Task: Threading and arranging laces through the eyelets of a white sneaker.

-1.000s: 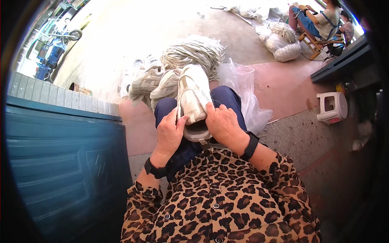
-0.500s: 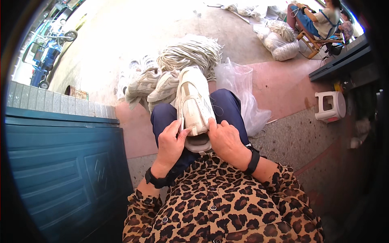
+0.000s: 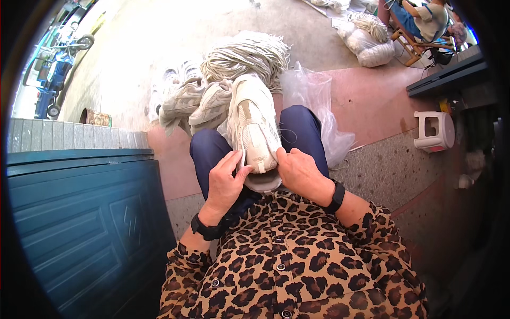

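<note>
A cream sneaker (image 3: pixel 249 109) rests between my thighs, its toe pointing away from me and its heel close to my shirt. My left hand (image 3: pixel 226 183) pinches the left edge of the shoe's opening between thumb and fingers. On the opposite side, my right hand (image 3: pixel 303 173) grips the right edge, its fingertips partly hidden. The padded tongue (image 3: pixel 258 151) with a pale tab lies between both hands. A thin loop of thread sticks out at the shoe's right side. Beyond my knees sit more cream sneakers (image 3: pixel 210 106) beside a big bundle of off-white laces (image 3: pixel 247 56).
A clear plastic bag (image 3: pixel 313 98) lies right of the laces. A blue panelled door (image 3: pixel 85 218) stands at my left, and a white stool (image 3: pixel 434 132) at the right. Far right, a seated person (image 3: pixel 425 21) is near a stuffed bag (image 3: pixel 366 50). A blue vehicle (image 3: pixel 56 74) stands far left.
The view has tilted slightly, so the scene sits higher. My right fingers have shifted a little outward from the tongue along the opening's edge. My left thumb has moved slightly off the tab.
</note>
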`<action>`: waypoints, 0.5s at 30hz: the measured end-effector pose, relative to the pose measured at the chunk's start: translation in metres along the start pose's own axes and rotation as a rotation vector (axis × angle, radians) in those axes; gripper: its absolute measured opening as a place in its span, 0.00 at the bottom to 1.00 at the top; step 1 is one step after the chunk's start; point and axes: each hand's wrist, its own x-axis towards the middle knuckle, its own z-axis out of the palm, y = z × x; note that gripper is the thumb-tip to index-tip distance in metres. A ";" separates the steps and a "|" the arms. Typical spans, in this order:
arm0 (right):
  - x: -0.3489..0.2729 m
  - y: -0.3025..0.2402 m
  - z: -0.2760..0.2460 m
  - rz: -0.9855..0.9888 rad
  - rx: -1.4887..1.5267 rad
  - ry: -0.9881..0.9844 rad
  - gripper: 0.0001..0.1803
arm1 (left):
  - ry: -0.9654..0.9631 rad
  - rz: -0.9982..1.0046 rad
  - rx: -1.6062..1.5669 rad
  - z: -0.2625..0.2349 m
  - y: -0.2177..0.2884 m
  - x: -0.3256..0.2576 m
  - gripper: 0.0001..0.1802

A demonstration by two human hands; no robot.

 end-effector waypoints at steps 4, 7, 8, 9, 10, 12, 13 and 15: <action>-0.008 -0.003 0.012 -0.026 0.009 -0.047 0.06 | 0.027 0.044 0.087 0.006 -0.009 -0.018 0.21; -0.018 -0.009 0.020 -0.020 0.009 -0.063 0.07 | 0.034 0.049 0.122 0.010 -0.012 -0.028 0.20; -0.018 -0.009 0.019 -0.038 -0.012 -0.052 0.09 | 0.050 0.056 0.123 0.011 -0.013 -0.031 0.20; -0.017 -0.011 0.019 -0.057 -0.032 -0.038 0.11 | 0.048 0.056 0.125 0.013 -0.013 -0.033 0.20; -0.016 -0.011 0.018 -0.032 -0.048 -0.052 0.10 | 0.062 0.040 0.120 0.016 -0.012 -0.034 0.20; -0.018 -0.009 0.021 -0.033 -0.039 -0.004 0.10 | 0.072 0.021 0.114 0.022 -0.010 -0.035 0.20; -0.019 -0.007 0.021 -0.035 -0.034 0.043 0.09 | 0.067 0.021 0.115 0.023 -0.010 -0.035 0.20; -0.020 -0.006 0.017 0.002 -0.038 -0.012 0.09 | 0.071 0.024 0.122 0.026 -0.010 -0.036 0.20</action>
